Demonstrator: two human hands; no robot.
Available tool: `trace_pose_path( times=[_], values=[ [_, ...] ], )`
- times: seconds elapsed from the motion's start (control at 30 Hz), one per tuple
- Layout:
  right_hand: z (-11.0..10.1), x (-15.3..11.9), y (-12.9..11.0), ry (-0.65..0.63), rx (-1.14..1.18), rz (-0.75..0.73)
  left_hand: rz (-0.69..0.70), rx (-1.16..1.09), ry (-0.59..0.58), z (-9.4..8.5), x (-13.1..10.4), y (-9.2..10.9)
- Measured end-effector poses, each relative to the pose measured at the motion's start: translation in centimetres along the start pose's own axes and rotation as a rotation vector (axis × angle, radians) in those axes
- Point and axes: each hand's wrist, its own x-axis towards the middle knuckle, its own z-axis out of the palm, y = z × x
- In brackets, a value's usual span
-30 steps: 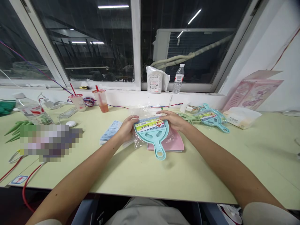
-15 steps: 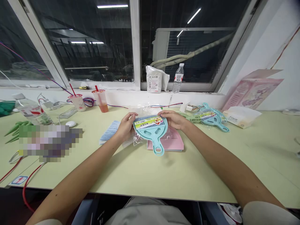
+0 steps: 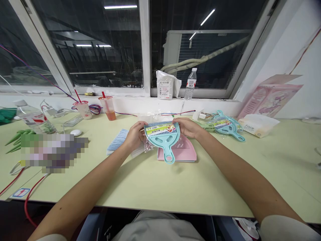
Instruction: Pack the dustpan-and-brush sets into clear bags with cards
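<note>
Between my hands is a light-blue toy dustpan (image 3: 167, 140) with a printed label and blue bristles behind it, its handle pointing toward me. Clear plastic wrap hangs around it. My left hand (image 3: 135, 135) pinches its upper left corner, and my right hand (image 3: 185, 127) grips the upper right corner, fingers partly hidden behind. Below and behind it, a pink dustpan (image 3: 188, 152) lies on the table. Blue brush bristles (image 3: 117, 141) rest beside my left hand; whitish bristles show partly under that hand.
More wrapped blue and green dustpan sets (image 3: 225, 125) lie at the right, near a white paper pouch (image 3: 259, 125) and a pink box (image 3: 273, 97). Drink cups (image 3: 109, 108), a large bottle (image 3: 35, 117) and cables stand at the left. A water bottle (image 3: 191, 83) is on the sill.
The blue dustpan has tilted and shifted slightly; its handle end sits a little higher. Both hands keep hold of its upper corners. Everything else stays in place.
</note>
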Motion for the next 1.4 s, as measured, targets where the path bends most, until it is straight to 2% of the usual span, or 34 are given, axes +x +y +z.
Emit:
trace_pose_path(
  times=[0.13,0.3,0.63,0.8,0.97,1.03,1.23,1.4],
  values=[
    [0.4,0.1,0.2,0.074,-0.053,-0.008,-0.017,-0.035,0.032,0.2,0.0,-0.1],
    [0.5,0.1,0.4,0.132,-0.18,-0.022,0.026,0.035,0.072,0.0,0.2,-0.4],
    [-0.2,0.2,0.2,0.151,-0.144,-0.012,0.037,0.012,0.0,0.1,-0.1,-0.1],
    [-0.4,0.2,-0.2,0.182,-0.167,0.01,0.17,0.21,-0.048,-0.4,0.1,-0.6],
    [-0.8,0.0,-0.8,0.205,-0.192,0.029,0.412,0.469,0.007,-0.9,0.0,-0.8],
    [-1.0,-0.1,-0.9,0.207,-0.196,0.035,0.461,0.553,0.011,-1.2,-0.1,-0.6],
    [-1.7,-0.1,-1.0,0.163,-0.198,0.029,0.462,0.7,-0.089,-2.1,-0.2,0.0],
    [-2.0,-0.1,-1.0,0.129,-0.209,0.012,0.376,0.618,-0.096,-2.0,-0.2,0.2]
  ],
)
